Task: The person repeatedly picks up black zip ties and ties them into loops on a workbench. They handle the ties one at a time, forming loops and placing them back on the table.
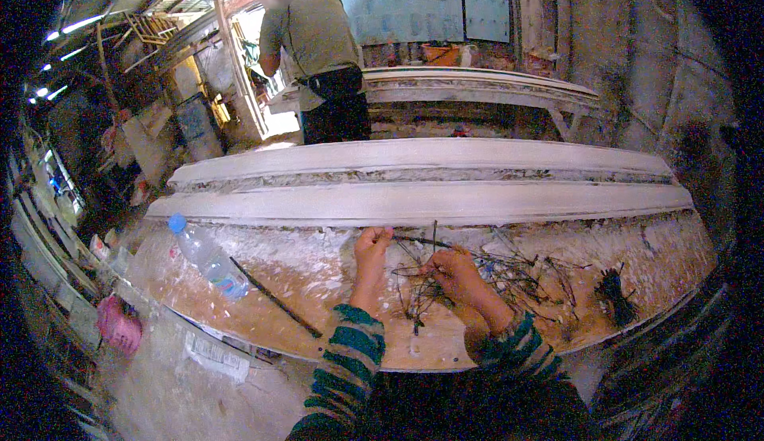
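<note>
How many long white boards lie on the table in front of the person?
2. The near board lies just beyond the left hand and right hand; the far board lies behind it, roughly parallel. Any underneath would be hidden.

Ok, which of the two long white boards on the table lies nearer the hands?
The front board, just beyond the left hand and right hand; the back board lies past it, across a dark, rough strip.
</note>
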Demonstrator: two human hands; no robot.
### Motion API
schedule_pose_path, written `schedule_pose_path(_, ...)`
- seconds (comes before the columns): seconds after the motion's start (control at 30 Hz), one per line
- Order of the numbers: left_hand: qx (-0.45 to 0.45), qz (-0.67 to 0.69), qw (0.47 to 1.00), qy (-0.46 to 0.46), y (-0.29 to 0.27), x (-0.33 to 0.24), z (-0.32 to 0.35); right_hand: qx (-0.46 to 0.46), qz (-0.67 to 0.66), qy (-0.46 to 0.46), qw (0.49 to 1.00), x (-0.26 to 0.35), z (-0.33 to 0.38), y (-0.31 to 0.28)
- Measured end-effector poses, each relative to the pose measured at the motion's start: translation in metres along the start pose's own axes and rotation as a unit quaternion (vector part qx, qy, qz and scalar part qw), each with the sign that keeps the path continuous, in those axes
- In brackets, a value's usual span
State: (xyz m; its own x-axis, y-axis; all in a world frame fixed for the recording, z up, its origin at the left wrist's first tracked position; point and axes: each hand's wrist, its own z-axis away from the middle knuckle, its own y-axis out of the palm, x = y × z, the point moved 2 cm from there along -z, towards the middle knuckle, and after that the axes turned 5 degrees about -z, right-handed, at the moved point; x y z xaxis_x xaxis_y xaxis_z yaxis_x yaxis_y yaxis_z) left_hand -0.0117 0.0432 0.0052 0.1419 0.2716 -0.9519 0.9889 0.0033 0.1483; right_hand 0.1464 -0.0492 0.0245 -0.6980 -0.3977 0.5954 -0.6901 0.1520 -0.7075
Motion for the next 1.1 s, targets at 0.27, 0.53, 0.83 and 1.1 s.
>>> schedule_pose_path(0.27, 0.021, 0.003, 1.0, -0.017, 0.002, 0.003, -0.001, -0.012, -0.041, -0.037, 0.998, 0.005, 0.004, -0.006)
schedule_pose_path(0.53, 0.17, 0.048, 0.984, -0.022, 0.016, -0.002, 0.003, -0.215, -0.22, 0.034, 0.951, -0.029, -0.003, -0.027)
schedule_pose_path(0.83, 0.314, -0.427, 0.827, 0.186, 0.036, 0.0, 0.031, -0.505, -0.53, 0.013, 0.681, -0.049, 0.003, -0.06)
schedule_pose_path(1.1, 0.311, -0.438, 0.827, 0.166, 0.038, 0.022, 0.024, -0.439, -0.445, 0.057, 0.778, -0.036, -0.001, -0.058)
